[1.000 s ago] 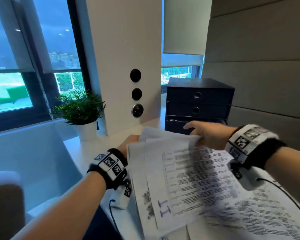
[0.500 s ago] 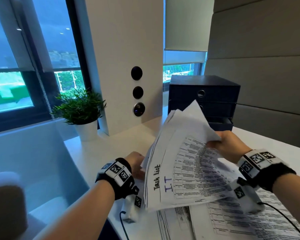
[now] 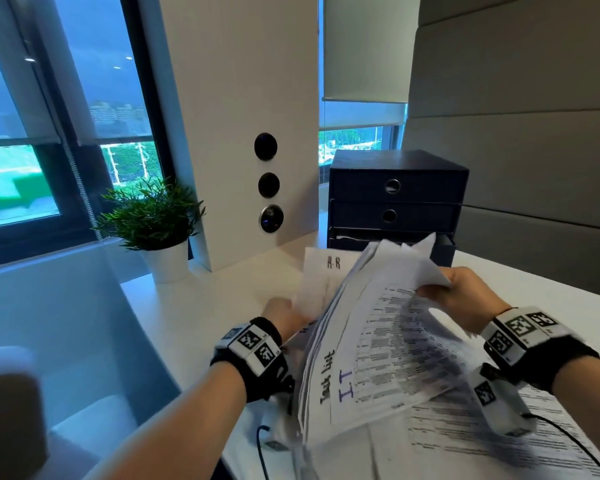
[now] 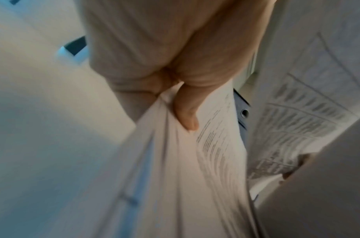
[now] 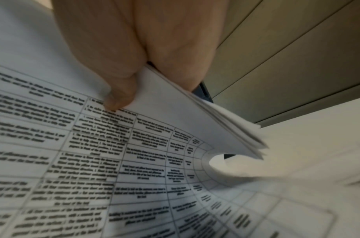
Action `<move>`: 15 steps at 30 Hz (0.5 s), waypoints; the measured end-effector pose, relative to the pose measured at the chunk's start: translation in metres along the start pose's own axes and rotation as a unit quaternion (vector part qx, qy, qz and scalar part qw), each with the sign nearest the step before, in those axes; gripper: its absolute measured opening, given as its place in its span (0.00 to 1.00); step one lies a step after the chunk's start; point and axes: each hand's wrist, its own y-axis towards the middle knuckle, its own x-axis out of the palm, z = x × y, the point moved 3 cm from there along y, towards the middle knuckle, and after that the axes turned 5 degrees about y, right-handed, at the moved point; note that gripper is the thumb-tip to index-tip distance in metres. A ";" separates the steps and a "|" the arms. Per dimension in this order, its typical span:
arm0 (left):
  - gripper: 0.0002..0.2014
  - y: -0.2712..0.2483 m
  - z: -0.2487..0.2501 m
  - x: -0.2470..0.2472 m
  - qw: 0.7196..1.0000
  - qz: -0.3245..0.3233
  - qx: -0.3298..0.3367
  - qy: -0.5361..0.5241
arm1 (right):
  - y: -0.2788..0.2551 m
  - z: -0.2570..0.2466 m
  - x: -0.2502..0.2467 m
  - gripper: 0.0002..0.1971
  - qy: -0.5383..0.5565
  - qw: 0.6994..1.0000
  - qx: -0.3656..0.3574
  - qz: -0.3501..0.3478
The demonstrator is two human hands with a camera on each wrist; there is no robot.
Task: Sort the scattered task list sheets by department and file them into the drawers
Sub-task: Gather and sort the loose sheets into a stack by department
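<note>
My right hand [image 3: 440, 292] pinches the far edge of a stack of task list sheets [image 3: 378, 344], tilted up on its near edge; its top sheet reads "Task List IT". In the right wrist view my thumb [image 5: 116, 99] presses the printed stack [image 5: 134, 161]. My left hand [image 3: 284, 315] grips a separate sheet marked "HR" [image 3: 323, 282], which stands up behind the stack. The left wrist view shows its thumb [image 4: 186, 112] clamping the paper [image 4: 185, 161]. The dark blue drawer unit [image 3: 394, 202] stands behind, its bottom drawer [image 3: 444, 245] pulled out a little.
More printed sheets [image 3: 465, 441] lie flat on the white desk [image 3: 205, 306] under my right wrist. A potted plant [image 3: 153, 220] stands at the back left beside a white column [image 3: 243, 133]. A grey panelled wall [image 3: 516, 133] runs along the right.
The right hand has tipped the stack up from lying flat to standing on its near edge. The left hand has drawn the HR sheet out to the left of the stack.
</note>
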 end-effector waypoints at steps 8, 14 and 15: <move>0.11 -0.007 -0.002 -0.078 0.933 0.282 0.044 -0.219 | 0.014 -0.032 -0.045 0.13 0.000 0.981 -0.056 0.184; 0.11 -0.022 0.012 -0.110 0.889 0.352 0.092 -0.279 | 0.013 -0.081 -0.067 0.12 -0.298 0.887 -0.230 0.268; 0.10 -0.024 0.014 -0.114 0.885 0.361 0.099 -0.275 | 0.012 -0.090 -0.069 0.15 -0.313 0.873 -0.262 0.267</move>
